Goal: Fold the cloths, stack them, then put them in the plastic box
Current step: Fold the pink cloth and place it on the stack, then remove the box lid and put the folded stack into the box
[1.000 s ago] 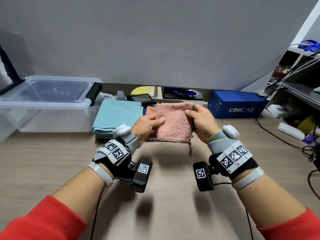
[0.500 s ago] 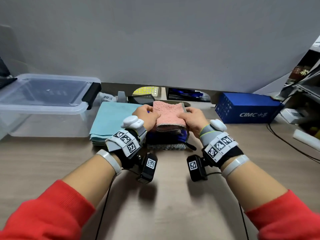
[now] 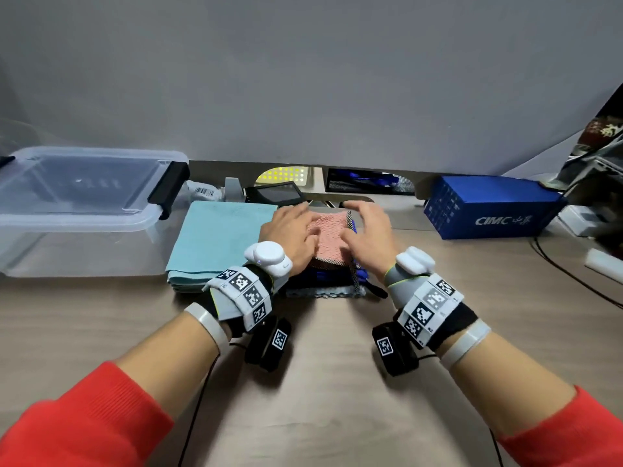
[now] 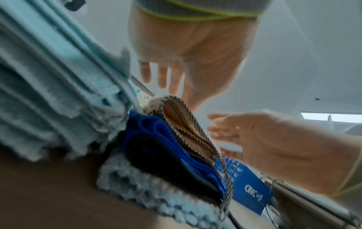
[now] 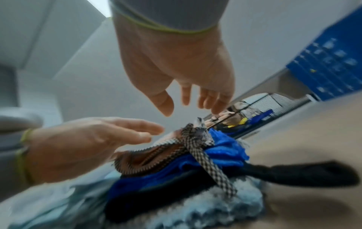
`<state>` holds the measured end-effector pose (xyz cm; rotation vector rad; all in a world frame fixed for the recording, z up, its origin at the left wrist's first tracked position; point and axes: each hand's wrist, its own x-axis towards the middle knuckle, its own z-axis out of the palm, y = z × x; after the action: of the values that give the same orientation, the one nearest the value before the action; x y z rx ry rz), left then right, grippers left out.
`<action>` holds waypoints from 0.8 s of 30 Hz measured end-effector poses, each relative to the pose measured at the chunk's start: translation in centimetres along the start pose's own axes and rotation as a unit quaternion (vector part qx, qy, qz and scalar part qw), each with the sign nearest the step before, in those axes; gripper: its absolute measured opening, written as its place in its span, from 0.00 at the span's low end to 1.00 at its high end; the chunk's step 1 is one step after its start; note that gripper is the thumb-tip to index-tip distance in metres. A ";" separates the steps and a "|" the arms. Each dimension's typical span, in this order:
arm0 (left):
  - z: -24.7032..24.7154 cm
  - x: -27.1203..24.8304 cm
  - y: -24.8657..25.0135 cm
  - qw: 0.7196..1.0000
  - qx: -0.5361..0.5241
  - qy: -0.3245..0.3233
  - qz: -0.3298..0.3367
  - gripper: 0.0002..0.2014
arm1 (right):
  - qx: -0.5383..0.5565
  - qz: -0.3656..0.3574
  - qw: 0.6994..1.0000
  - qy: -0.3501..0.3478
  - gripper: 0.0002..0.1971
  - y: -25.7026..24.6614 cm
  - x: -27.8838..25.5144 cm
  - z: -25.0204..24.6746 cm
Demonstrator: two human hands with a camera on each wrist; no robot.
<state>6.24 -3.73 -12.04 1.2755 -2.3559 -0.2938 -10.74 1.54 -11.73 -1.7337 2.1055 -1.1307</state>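
Folded pink cloth point(image 3: 328, 239) tops the stack, left hand point(image 3: 290, 230) and right hand point(image 3: 367, 235) spread, gripping nothing; plastic box point(image 3: 77, 217) still closed.

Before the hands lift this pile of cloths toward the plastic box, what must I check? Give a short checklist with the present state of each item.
1. Pink cloth lies folded on top of the small pile: ok.
2. Left hand and right hand grip the pile: not ok, fingers are spread above it.
3. Pile edges are even: not ok, a checkered trim and a black tab hang out.
4. Light blue cloth is joined to the pile: not ok, it lies beside it.
5. Plastic box is open: not ok, the lid is on.
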 end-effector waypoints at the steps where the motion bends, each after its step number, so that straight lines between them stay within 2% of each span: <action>1: 0.3 0.2 -0.1 0.997 0.036 -0.070 -0.005 0.26 | -0.029 -0.037 0.998 -0.041 0.26 -0.4 -0.1 0.2; 2: 0.7 0.4 -0.1 0.988 0.064 -0.136 -0.021 0.28 | -0.063 -0.046 0.993 -0.094 0.27 -0.7 -0.2 0.7; 4: 1.4 0.8 0.1 0.972 0.093 -0.208 -0.059 0.30 | -0.131 -0.012 0.971 -0.198 0.30 -1.0 -0.2 1.4; 6: 1.1 0.8 0.6 0.966 0.101 -0.229 -0.069 0.31 | -0.146 0.054 0.951 -0.267 0.34 -1.3 -0.4 1.6; 8: 0.2 0.8 1.4 0.968 0.068 -0.234 -0.061 0.30 | -0.131 0.088 0.949 -0.274 0.36 -1.1 -0.5 1.1; 10: -1.5 0.0 0.9 0.978 -0.020 -0.197 -0.068 0.25 | -0.090 0.106 0.961 -0.239 0.32 -1.4 -0.8 0.9; 13: -5.4 -2.2 -0.5 0.979 -0.166 -0.073 -0.091 0.17 | 0.014 0.143 0.984 -0.104 0.18 -2.0 -1.4 0.9; 14: -6.9 -3.2 -1.5 0.978 -0.186 -0.025 -0.090 0.14 | 0.044 0.155 0.985 -0.061 0.14 -2.7 -1.7 0.9; 16: -10.3 -5.3 -3.8 0.971 -0.205 0.080 -0.093 0.09 | 0.044 0.131 0.990 -0.002 0.10 -5.0 -2.5 1.0; 19: -13.9 -7.0 -8.2 0.954 -0.159 0.210 -0.142 0.12 | 0.114 0.079 0.990 0.010 0.09 -8.9 -3.6 1.8; 21: -16.0 -8.3 -11.8 0.953 -0.081 0.216 -0.198 0.18 | 0.218 0.053 0.974 -0.026 0.11 -12.0 -4.0 3.4; 24: -17.7 -9.8 -16.5 0.956 0.039 0.106 -0.270 0.24 | 0.291 0.045 0.949 -0.115 0.09 -17.2 -4.0 6.2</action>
<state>31.54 -4.31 -5.58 1.8781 -1.8224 -0.2154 7.02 2.02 -6.03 -1.3902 1.4908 -1.2831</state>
